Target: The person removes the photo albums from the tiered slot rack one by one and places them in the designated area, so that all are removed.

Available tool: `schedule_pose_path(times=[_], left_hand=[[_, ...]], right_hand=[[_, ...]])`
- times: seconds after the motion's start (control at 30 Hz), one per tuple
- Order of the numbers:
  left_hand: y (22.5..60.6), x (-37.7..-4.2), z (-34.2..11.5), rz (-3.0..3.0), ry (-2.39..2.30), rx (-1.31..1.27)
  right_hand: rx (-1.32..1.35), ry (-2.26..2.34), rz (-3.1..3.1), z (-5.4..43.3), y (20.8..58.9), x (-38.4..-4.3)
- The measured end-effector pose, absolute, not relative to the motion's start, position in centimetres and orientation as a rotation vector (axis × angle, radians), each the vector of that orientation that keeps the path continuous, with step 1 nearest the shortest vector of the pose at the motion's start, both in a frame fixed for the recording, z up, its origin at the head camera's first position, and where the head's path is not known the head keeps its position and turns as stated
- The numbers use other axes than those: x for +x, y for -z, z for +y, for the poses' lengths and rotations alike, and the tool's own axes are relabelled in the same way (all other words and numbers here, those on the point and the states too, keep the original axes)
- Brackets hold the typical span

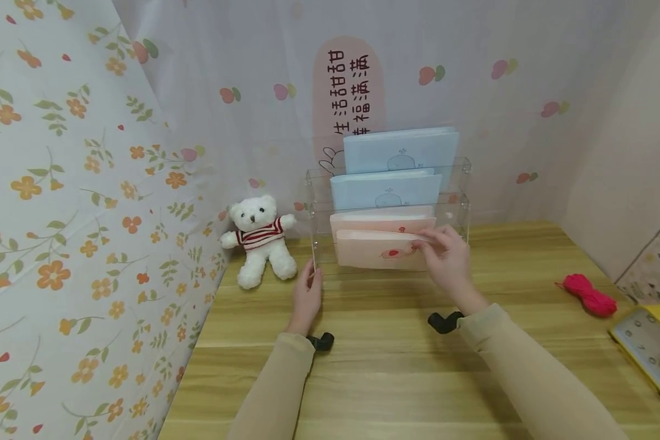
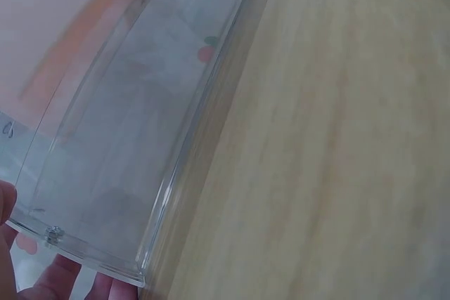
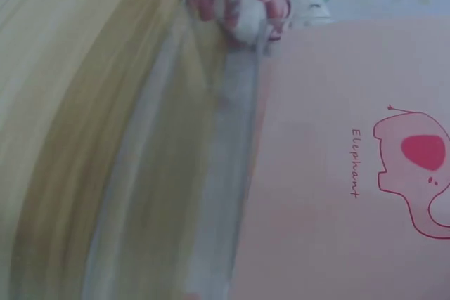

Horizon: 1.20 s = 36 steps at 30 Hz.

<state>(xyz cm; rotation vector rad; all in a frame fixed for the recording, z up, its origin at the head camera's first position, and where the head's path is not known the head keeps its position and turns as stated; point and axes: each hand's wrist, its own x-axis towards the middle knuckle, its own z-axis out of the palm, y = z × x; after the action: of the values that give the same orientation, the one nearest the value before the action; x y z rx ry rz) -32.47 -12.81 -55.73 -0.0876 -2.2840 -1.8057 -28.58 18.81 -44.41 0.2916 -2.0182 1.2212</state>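
My right hand (image 1: 450, 260) pinches the right end of the front pink notebook (image 1: 363, 249), which has a red elephant drawn on its cover. In the right wrist view its elephant (image 3: 415, 173) stands sideways beside the word "Elephant". A clear acrylic rack (image 1: 315, 244) stands against the back wall, holding notebooks in stepped tiers. My left hand (image 1: 307, 299) grips the rack's lower left side panel, thumb and fingers on either side. Behind the front notebook sits another pink notebook (image 1: 363, 216), and higher up are two blue notebooks (image 1: 357, 192) with whale drawings.
A white teddy bear (image 1: 258, 244) in a striped sweater sits left of the rack. On the right lie a bundle of pink yarn (image 1: 590, 296) and a yellow-framed clock (image 1: 651, 348). A flowered curtain (image 1: 77, 244) borders the wooden table (image 1: 374, 379) on the left.
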Motion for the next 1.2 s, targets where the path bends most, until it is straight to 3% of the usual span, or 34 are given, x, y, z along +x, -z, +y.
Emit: schedule_pose_path(times=[0.2,0.47,0.87,1.2], left_hand=[[55.7,-32.4,-13.0,-2.277,1.812,-0.11],[55.8,-32.5,-13.0,-2.281,1.811,-0.097],[55.9,-32.4,-13.1,-2.275,1.819,-0.102],[55.7,-32.5,-12.9,-2.297,1.791,-0.07]], right_hand=[[0.317,-1.17,-2.046,18.7,43.5,-27.0],[0.342,-1.172,-2.308,19.0,44.9,-24.8],[0.3,-1.307,-2.73,20.2,46.3,-24.7],[0.61,-1.186,-2.76,21.2,47.6,-25.3]])
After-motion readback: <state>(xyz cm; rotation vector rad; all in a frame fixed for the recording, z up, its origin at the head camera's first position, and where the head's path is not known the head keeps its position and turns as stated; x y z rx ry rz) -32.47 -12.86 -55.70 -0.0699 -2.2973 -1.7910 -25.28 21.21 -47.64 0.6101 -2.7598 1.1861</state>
